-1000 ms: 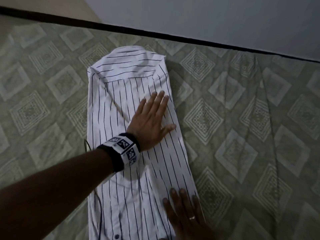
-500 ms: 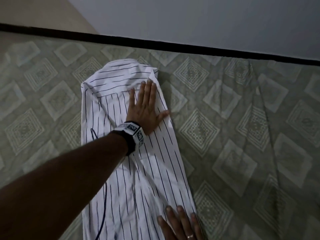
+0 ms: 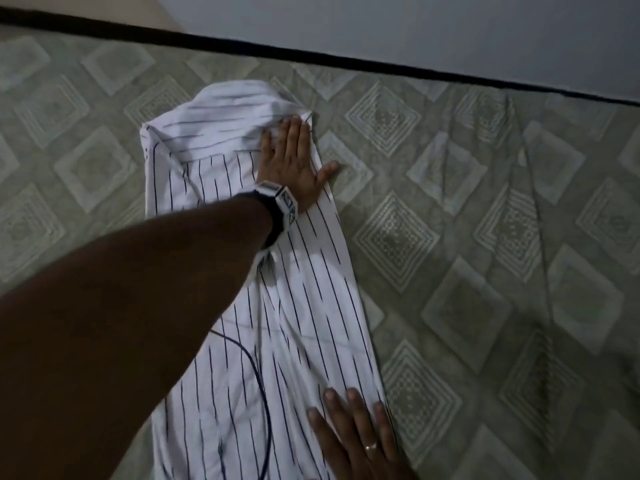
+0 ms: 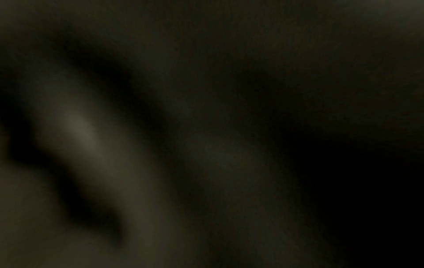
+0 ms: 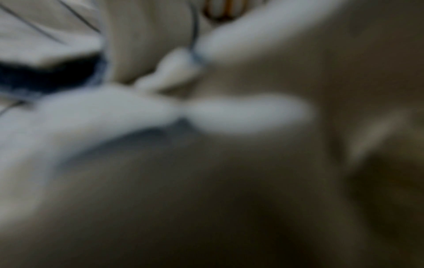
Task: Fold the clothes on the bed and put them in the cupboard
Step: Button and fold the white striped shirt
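A white shirt with thin dark stripes (image 3: 311, 299) lies folded into a long narrow strip on the bed. Its collar end points toward the wall. My left hand (image 3: 292, 154) lies flat on the shirt's far right part with straight fingers, the fingertips at the bunched collar edge and the thumb out over the bedcover. Near the bottom of the head view, my right hand (image 3: 353, 434) presses flat on the shirt's near right edge and wears a ring. The left wrist view is dark and shows nothing clear. In the blurred right wrist view, only white cloth (image 5: 91, 116) shows.
The bed is covered by a grey-green quilted cover (image 3: 485, 244) with diamond patterns, creased at the right. A dark strip (image 3: 346, 58) runs along the bed's far edge below a pale wall (image 3: 415, 26). A thin dark cable (image 3: 259, 379) hangs across the shirt from my left wrist.
My left hand has slid flat along the shirt from its middle up to the collar end. The right hand has stayed pressed on the near edge.
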